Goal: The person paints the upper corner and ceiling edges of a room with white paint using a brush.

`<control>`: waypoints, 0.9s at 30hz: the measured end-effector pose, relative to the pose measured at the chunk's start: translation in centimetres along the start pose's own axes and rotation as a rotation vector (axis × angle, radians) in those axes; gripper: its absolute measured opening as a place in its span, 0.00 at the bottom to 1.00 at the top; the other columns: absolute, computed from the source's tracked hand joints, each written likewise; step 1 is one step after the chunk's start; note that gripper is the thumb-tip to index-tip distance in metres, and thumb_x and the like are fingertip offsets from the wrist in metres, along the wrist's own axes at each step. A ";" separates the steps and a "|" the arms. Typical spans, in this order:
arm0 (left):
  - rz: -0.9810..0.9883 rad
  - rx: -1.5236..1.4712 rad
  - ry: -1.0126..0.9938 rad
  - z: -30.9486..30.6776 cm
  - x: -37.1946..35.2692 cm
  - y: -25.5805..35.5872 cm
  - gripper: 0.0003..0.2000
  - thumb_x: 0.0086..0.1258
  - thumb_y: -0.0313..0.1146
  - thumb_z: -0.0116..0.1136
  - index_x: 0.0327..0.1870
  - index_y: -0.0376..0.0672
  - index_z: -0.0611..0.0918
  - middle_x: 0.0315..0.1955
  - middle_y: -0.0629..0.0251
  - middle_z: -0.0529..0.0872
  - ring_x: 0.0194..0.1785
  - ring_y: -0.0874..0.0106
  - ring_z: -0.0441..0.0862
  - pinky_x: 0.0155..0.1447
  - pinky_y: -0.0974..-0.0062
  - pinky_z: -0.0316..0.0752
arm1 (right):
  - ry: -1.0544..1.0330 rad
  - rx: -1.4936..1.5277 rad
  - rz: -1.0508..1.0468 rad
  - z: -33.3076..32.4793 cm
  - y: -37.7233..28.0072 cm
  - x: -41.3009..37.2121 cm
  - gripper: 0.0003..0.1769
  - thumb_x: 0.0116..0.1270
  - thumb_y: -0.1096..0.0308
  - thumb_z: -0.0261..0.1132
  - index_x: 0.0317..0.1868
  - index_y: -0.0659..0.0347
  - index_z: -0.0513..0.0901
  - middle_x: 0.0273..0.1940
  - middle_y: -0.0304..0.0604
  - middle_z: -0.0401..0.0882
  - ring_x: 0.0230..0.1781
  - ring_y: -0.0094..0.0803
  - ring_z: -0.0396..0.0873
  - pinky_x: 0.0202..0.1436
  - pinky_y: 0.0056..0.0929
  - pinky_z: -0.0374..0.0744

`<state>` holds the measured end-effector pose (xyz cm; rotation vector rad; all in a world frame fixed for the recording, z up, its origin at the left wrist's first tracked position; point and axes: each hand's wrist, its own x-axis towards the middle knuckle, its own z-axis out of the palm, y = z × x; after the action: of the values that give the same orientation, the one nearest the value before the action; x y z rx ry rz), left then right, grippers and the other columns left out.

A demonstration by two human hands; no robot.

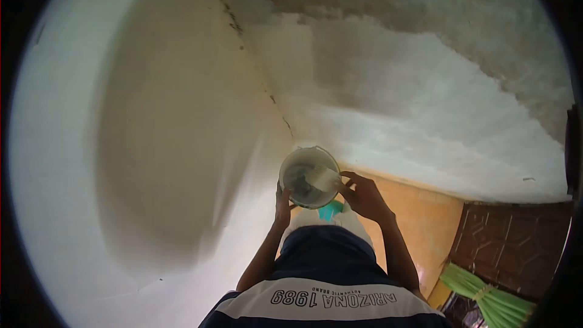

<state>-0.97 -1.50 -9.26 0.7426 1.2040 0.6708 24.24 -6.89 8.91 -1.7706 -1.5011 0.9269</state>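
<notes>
A pale round bucket (293, 157) is held up in front of my body, its open top facing me. My left hand (283, 208) grips its left side, with the thumb over the rim. Grey, wet-looking paste (297, 183) coats the inside and bottom. My right hand (363, 197) is at the right rim, fingers closed on a flat, pale scraper (322, 178). The scraper's broad end reaches into the bucket above the paste. Its handle, if any, is hidden by my fingers.
A white wall (176, 115) rises on the left and meets another wall (388, 85) at a cracked corner. Rough grey plaster (486, 18) covers that wall's upper part. Below are a teal object (330, 209), an orange surface (407, 212), a brown door (516, 243) and a green curtain (486, 294).
</notes>
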 end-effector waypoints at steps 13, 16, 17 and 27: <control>-0.105 -0.630 -0.146 -2.4 0.1 1.7 0.27 0.70 0.43 0.52 0.67 0.38 0.70 0.58 0.53 0.79 0.61 0.56 0.80 0.64 0.54 0.77 | 0.450 -0.237 -0.619 -6.1 -17.5 14.0 0.30 0.70 0.77 0.62 0.72 0.61 0.70 0.36 0.53 0.78 0.30 0.48 0.79 0.36 0.42 0.79; -0.083 -0.646 -0.151 -1.9 0.4 2.5 0.27 0.70 0.43 0.52 0.66 0.38 0.71 0.58 0.54 0.79 0.61 0.57 0.80 0.63 0.54 0.78 | 0.568 -0.381 -0.646 -7.2 -22.7 16.2 0.29 0.71 0.74 0.61 0.72 0.62 0.70 0.33 0.51 0.78 0.29 0.48 0.80 0.36 0.43 0.81; -0.104 -0.640 -0.154 -2.0 0.6 2.5 0.27 0.71 0.44 0.51 0.66 0.38 0.71 0.58 0.54 0.80 0.61 0.57 0.80 0.63 0.54 0.78 | 0.599 -0.388 -0.657 -7.2 -24.0 16.7 0.29 0.70 0.75 0.63 0.71 0.62 0.72 0.32 0.51 0.79 0.28 0.47 0.80 0.35 0.43 0.80; -0.131 -0.600 -0.179 -3.2 1.6 2.2 0.25 0.70 0.42 0.53 0.63 0.36 0.72 0.53 0.54 0.81 0.57 0.59 0.82 0.62 0.56 0.79 | 0.351 -0.689 -0.476 -2.7 -21.0 18.7 0.29 0.63 0.74 0.63 0.66 0.69 0.74 0.31 0.53 0.81 0.30 0.49 0.84 0.36 0.45 0.84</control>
<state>-3.88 1.56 -8.96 0.2116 0.8142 0.7857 16.99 14.66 25.63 -1.7479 -2.0013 -0.1645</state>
